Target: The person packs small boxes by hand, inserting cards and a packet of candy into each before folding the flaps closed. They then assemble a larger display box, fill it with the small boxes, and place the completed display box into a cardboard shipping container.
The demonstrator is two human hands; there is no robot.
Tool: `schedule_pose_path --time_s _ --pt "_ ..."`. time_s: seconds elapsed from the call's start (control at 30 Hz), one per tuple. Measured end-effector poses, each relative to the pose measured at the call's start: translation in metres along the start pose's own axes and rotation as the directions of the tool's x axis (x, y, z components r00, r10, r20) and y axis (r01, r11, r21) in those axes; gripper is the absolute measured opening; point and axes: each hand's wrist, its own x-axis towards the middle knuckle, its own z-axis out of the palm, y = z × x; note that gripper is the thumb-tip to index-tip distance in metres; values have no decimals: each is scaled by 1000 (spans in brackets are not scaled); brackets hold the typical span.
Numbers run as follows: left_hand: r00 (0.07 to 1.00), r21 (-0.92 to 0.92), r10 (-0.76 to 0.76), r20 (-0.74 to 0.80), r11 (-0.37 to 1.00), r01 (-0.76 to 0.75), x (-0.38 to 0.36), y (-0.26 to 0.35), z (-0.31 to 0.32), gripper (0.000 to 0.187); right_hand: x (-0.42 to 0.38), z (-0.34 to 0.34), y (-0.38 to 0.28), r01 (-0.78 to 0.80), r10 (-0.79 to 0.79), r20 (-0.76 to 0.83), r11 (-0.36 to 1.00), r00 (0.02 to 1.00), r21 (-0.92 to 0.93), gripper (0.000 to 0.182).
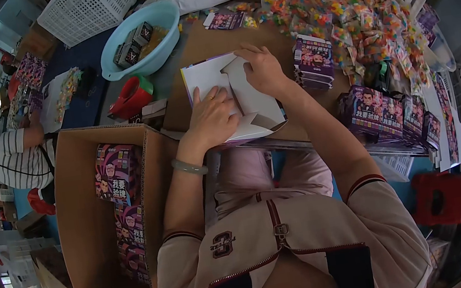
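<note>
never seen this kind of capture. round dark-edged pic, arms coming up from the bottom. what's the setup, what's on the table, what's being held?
There is no machine here: one camera sits on a person's head and looks down at their own two bare hands, and the fisheye lens gives the round dark border.

The left hand lies flat on an unfolded white carton blank, pressing it to the brown table. The right hand grips the blank's upper edge. Neither lifts it.

Around them are a heap of colourful small packets, a stack of purple printed boxes beside the right hand, and more purple boxes to the right. A blue basin and a red tape dispenser lie further back. At the left stands an open cardboard box with purple boxes inside. Another person in a striped shirt works at far left.
</note>
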Motion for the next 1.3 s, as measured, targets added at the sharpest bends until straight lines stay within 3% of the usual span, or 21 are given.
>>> schedule_pose_path --time_s 0.07,0.23,0.3,0.33,0.4,0.43,0.5,0.63,0.7,0.93,1.0,1.03,1.1,1.13,1.2,1.23,1.27,1.3 --pt "1000 9 7 -1 1000 -7 0 -2 2 29 1 4 7 -14 12 18 993 1000 116 45" --pt "999 -1 11 51 1000 -10 -3 -5 5 27 2 0 10 -75 62 80 983 995 169 47" --pt "974 -108 63 -218 990 -88 -7 -1 7 25 -1 -1 9 -87 73 88 982 993 166 47" --pt "976 -112 69 -207 989 -93 -9 0 3 25 -1 -3 6 -71 60 79 987 995 147 47" --pt "990 -511 107 -94 848 -140 -15 -1 -5 24 -1 -5 2 -64 55 76 990 996 129 47" --pt "991 -515 105 -87 846 -135 -16 -4 -3 24 -1 -5 0 -61 54 68 992 996 115 46" --pt "962 -499 238 -132 823 -272 -17 -10 -2 26 -2 -4 -2 -60 53 64 993 997 107 46" --pt "970 -379 232 -78 893 -244 -14 -2 2 22 -3 -7 -2 -71 65 69 993 996 94 44" --pt "990 -264 142 -15 954 -141 -13 2 5 20 -4 -7 0 -86 78 82 992 994 93 43" --pt "990 -329 120 -73 934 -137 -4 9 3 18 2 -6 4 -141 123 130 981 984 135 40" --pt "940 -277 83 -330 944 -181 -13 14 -2 16 3 -5 8 -146 128 130 980 983 138 41" --pt "941 -278 87 -328 943 -184 -19 16 -1 16 4 -4 10 -127 111 114 982 987 142 41" --pt "909 -401 -136 -395 915 -38 -32 16 2 23 1 -4 10 -113 99 103 982 990 148 42" --pt "908 -401 -138 -394 915 -35 -34 11 4 23 1 -8 8 -119 100 129 982 987 149 43" --pt "692 -382 -401 -600 904 192 -36 -10 13 43 1 -6 6 -119 96 149 982 984 150 46" --pt "674 -481 -529 -517 830 283 -37 -31 33 59 -2 2 6 -241 228 87 950 970 196 49" --pt "666 -482 -533 -522 829 285 -38 -35 41 59 -3 9 6 -351 355 31 902 934 250 55" --pt "717 -799 -657 -234 549 243 -37 -37 43 59 0 10 7 -336 341 28 908 940 251 55"
